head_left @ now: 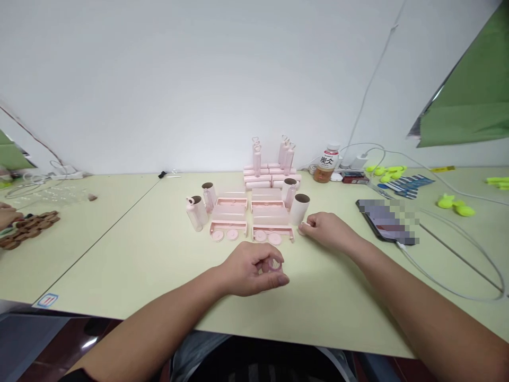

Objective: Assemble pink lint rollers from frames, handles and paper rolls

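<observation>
My left hand (pixel 254 269), near the front of the table, has its fingers curled round a clear pinkish tube (pixel 275 264) with its round open end showing. To the right, my right hand (pixel 326 230) pinches a small pale pink piece (pixel 304 227), mostly hidden by the fingers, beside a white paper roll (pixel 299 210) with a brown core. Between the hands and the wall lie pink open cases (pixel 273 231) with clear covers. Flat pink discs (pixel 274 239) rest at their front edges. Another roll (pixel 198 212) stands at the left with a pink capped tube (pixel 193 215) against it.
Several pink tubes with looped tops (pixel 257 162) stand behind stacked pink cylinders (pixel 258 184). A bottle (pixel 326 164), a phone (pixel 385 223) on a white cable and yellow-green pieces (pixel 455 204) lie to the right. Brown wooden pieces (pixel 32 228) and another person's hand (pixel 7 215) are far left.
</observation>
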Demonstrator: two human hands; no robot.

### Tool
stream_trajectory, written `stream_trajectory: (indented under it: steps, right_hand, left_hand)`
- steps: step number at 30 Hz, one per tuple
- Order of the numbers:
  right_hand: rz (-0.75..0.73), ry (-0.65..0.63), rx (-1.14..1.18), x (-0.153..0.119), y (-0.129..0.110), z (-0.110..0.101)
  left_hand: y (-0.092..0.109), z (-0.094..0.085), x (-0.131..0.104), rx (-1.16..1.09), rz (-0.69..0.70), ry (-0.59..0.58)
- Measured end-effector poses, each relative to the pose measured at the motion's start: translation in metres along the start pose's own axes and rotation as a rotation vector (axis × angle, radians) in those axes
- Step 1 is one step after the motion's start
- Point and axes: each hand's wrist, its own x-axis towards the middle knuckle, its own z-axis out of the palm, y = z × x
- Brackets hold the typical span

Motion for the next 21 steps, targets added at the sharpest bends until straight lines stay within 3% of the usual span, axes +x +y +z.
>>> stream_trajectory:
  steps: [4,11,13,17,21]
  right_hand:
    - [-0.017,0.042,-0.006,0.005,-0.003,0.005]
    - [-0.048,0.045,0.184,-0.007,0.005,-0.016]
    - [-0.159,0.017,0.372,-0.019,-0.001,-0.023]
    - [-0.439,-0.195,0.794,-0.042,-0.025,-0.019]
    - [-0.522,-0.242,0.894,-0.051,-0.034,-0.01]
  left_hand:
    - [0.001,0.002,0.0,-0.022,-0.068,-0.014]
    - [0.004,0.004,0.001,-0.207,-0.186,0.196]
    - [0.002,0.005,0.001,-0.262,-0.191,0.233]
    - [-0.002,0.01,0.003,-0.272,-0.209,0.181]
    - [-0.002,0.014,0.005,-0.251,-0.226,0.108]
